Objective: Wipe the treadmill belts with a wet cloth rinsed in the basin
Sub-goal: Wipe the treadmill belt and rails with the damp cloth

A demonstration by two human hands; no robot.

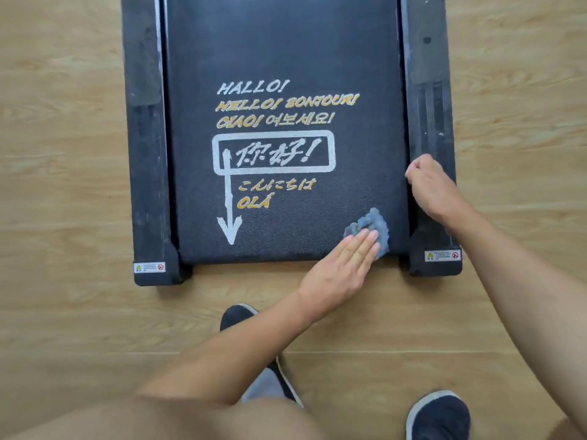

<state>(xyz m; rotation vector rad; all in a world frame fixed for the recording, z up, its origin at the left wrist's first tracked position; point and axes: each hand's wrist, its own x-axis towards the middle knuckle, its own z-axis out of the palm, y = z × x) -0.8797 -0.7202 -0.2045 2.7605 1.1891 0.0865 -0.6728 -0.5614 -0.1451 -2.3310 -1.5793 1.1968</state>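
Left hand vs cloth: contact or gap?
Touching. The head view shows the left hand laid flat, fingers straight, on the blue-grey cloth. It covers the cloth's near part, with no gap visible, at the treadmill belt's near right corner.

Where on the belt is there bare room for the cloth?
Free on the belt: the near strip between the arrow and the cloth, and the far stretch beyond the HALLO lettering. Crowded: the near-right corner, where the left hand presses the cloth and the right hand rests on the right rail.
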